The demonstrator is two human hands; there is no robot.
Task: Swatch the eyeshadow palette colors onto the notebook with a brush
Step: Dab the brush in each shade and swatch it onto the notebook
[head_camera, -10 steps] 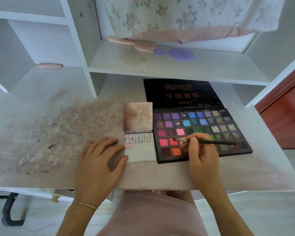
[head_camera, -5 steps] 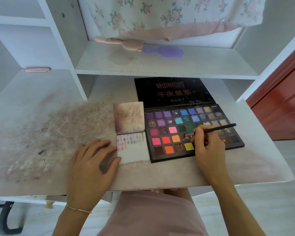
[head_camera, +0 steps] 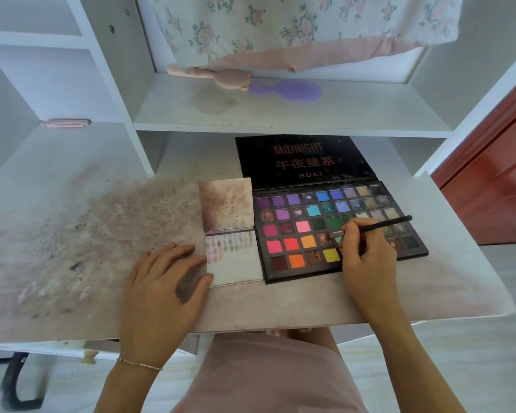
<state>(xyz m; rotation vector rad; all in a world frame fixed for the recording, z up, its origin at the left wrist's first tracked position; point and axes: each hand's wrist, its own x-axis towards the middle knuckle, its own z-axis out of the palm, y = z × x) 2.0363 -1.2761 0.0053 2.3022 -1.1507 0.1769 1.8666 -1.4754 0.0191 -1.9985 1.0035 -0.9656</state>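
Observation:
An open black eyeshadow palette [head_camera: 310,231] with many coloured pans lies on the desk, its lid flat behind it. Left of it lies a small open notebook [head_camera: 236,263]; its lower page carries a row of faint swatches along the top. My right hand [head_camera: 367,257] grips a thin black brush [head_camera: 382,225], whose tip rests on a pan in the palette's fourth row, beside the orange and brown pans. My left hand [head_camera: 164,290] lies flat on the desk, fingers spread, with fingertip and thumb touching the notebook's left edge.
The desk [head_camera: 87,248] is stained with powder on its left half. A pink brush [head_camera: 209,74] and a purple hairbrush [head_camera: 286,90] lie on the shelf above. A pink flat item [head_camera: 64,123] sits on the left shelf. A red door [head_camera: 495,174] stands to the right.
My right hand has moved the brush from the red and orange pans at the lower left of the palette rightward to a pan nearer the middle. My left hand has stayed by the notebook.

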